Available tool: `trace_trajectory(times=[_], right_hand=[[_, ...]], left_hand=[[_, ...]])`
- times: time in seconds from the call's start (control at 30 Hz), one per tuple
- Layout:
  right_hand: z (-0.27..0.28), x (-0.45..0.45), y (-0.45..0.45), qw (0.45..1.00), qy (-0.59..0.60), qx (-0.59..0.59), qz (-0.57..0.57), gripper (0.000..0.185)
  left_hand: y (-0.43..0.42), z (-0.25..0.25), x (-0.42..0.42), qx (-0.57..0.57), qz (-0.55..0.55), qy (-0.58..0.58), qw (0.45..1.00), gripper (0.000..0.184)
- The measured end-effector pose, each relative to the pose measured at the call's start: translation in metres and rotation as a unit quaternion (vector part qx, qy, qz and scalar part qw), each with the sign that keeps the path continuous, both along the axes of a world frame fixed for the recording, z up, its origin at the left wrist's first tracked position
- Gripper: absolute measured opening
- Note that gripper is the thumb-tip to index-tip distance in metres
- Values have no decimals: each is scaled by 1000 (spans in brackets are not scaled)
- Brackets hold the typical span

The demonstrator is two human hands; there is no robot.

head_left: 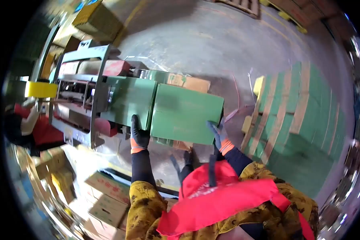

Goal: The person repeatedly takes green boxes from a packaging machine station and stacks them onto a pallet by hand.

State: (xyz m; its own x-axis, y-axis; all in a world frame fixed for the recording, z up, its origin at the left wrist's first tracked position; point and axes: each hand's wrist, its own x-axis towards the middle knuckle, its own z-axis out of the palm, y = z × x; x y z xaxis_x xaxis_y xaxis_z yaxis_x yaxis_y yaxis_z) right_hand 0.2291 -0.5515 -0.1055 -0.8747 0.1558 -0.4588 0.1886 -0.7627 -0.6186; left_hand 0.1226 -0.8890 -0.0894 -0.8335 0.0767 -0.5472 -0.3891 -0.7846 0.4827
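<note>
In the head view, a closed green cardboard box point(188, 114) lies in front of me with its flat top up. My left hand point(139, 134), in a dark glove with an orange cuff, is against the box's left end, near the gap to a second green box point(132, 96). My right hand point(219, 134), gloved alike, grips the right end, its thumb on the near right corner and its other fingers partly hidden. The second box sits partly within the grey frame of a carton-sealing machine point(99, 96). Brown cardboard point(196, 84) shows beyond the held box.
On the right stands a pallet stack of green boxes point(300, 108) with brown strips. A yellow tape roll point(41, 89) is on the machine's far left, beside another person in red point(46, 128). Brown cartons point(108, 208) are stacked lower left. A wooden pallet point(244, 6) lies at the top.
</note>
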Motion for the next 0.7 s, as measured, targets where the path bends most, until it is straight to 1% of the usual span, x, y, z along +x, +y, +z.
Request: trace_trajectory(times=[0.03,0.07,0.1,0.13,0.17,0.2,0.23,0.27,0.3,0.37,0.4,0.43,0.47,0.53,0.57,0.63,0.67,0.7], right_hand=[[1,5,-5,1000,6,24,-16,60],[0,12,-6,999,8,49,-23,59],[-3,13,2,999,2,9,-31,57],[-4,16,15,999,-5,-30,-40,56],[8,30,22,998,-11,-23,-50,54],[22,43,30,998,-17,-16,-61,53],[69,56,40,996,-21,44,-76,51],[103,72,56,989,-23,111,-94,49],[115,96,74,987,-10,120,-109,50],[144,163,107,975,3,149,-165,52],[168,198,119,958,-49,197,-201,59],[185,243,137,947,-70,210,-234,61],[201,287,149,935,-91,219,-265,62],[238,369,161,909,-108,235,-326,62],[246,408,168,896,-114,210,-375,60],[244,496,194,870,-119,156,-452,58],[245,541,199,856,-97,146,-487,56],[237,585,188,840,-75,133,-520,55]], left_hand=[[-5,-7,2,6,-6,-22,1000,49],[15,32,6,-21,-35,-15,999,54],[16,32,6,30,-46,-30,998,56],[25,33,13,16,-43,-35,998,56],[36,40,25,-1,-42,-42,998,57],[57,75,40,-44,-86,-57,994,53],[62,57,59,-84,-115,-14,990,54],[75,65,82,-119,-153,1,981,55],[95,72,107,-146,-197,22,969,56],[147,93,150,-102,-212,21,972,58],[169,100,175,-152,-266,63,950,60],[194,106,200,-196,-311,115,923,62],[217,108,224,-190,-357,142,904,64],[278,143,265,-82,-423,55,901,68],[311,162,285,-98,-454,42,885,69],[379,187,336,-89,-509,47,855,68],[408,188,361,-65,-551,63,829,67],[429,191,389,-61,-567,66,819,64]])
